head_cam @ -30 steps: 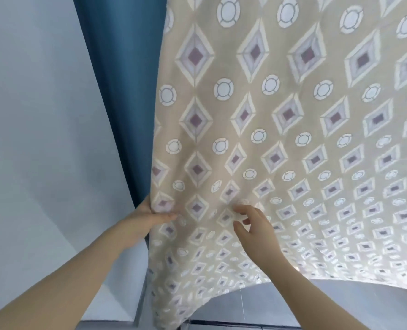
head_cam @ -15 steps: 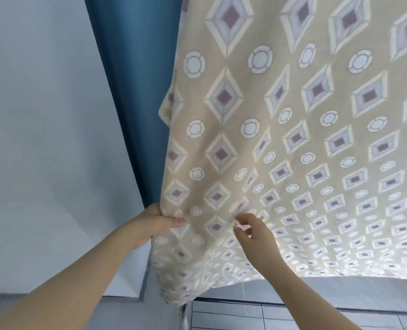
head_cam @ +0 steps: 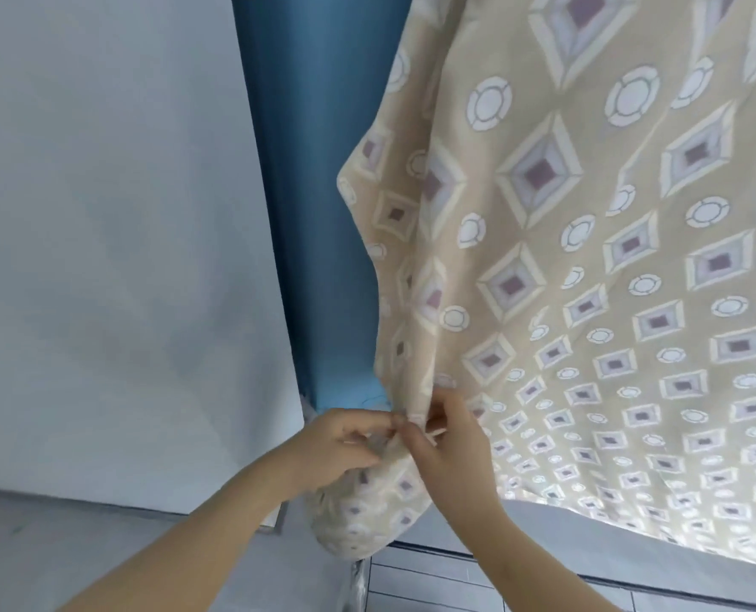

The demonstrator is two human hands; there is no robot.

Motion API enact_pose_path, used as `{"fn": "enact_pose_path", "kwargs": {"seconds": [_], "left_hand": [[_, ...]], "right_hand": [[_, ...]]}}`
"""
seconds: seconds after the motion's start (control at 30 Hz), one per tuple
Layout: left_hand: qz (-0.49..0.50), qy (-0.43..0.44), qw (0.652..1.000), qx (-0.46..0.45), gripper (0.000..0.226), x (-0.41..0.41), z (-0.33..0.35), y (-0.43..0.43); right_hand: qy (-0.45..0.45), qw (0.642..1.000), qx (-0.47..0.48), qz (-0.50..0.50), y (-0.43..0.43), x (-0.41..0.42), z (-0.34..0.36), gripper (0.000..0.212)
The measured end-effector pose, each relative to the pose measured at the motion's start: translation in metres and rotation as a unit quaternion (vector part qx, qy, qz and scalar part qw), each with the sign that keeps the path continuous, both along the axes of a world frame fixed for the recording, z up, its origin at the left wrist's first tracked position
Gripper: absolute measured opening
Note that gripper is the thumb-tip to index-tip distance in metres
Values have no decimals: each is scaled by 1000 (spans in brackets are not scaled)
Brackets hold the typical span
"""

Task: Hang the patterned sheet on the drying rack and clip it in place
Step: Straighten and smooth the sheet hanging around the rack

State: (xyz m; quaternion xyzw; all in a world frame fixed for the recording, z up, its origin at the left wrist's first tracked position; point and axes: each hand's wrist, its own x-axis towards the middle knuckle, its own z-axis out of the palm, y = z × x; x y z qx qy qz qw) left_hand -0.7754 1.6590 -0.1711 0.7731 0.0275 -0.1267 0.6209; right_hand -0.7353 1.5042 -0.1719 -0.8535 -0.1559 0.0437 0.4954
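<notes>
The patterned sheet [head_cam: 588,267], beige with diamond and circle motifs, hangs from above and fills the right half of the head view. Its left edge is gathered into folds low down. My left hand [head_cam: 336,448] grips the bunched edge from the left, fingers curled into the cloth. My right hand [head_cam: 447,439] pinches the same gathered edge from the right, thumb and fingers nearly touching the left hand. The drying rack and any clips are out of sight.
A blue curtain [head_cam: 310,192] hangs behind the sheet's left edge. A pale wall [head_cam: 115,240] fills the left. A tiled floor [head_cam: 455,589] lies below, with a metal post [head_cam: 358,580] rising at the sheet's bottom corner.
Both hands have come together on the sheet's left edge, bunching it into folds. Before, they held it apart and flat. The view has moved closer to the cloth.
</notes>
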Motion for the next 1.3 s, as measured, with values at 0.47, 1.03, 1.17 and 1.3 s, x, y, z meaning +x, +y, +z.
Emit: {"fn": "enact_pose_path", "kwargs": {"seconds": [0.47, 1.03, 1.17, 1.3], "left_hand": [[174, 94, 947, -254, 11, 71, 3, 8], [-154, -35, 987, 6, 31, 17, 60, 26], [5, -34, 996, -79, 27, 24, 64, 48], [125, -34, 991, -16, 28, 42, 61, 31]], "right_hand": [[82, 982, 121, -122, -25, 23, 8, 36], [-58, 985, 160, -17, 4, 5, 34, 19], [-31, 957, 245, -154, -11, 26, 45, 24], [-19, 930, 302, -210, -28, 33, 58, 23]]}}
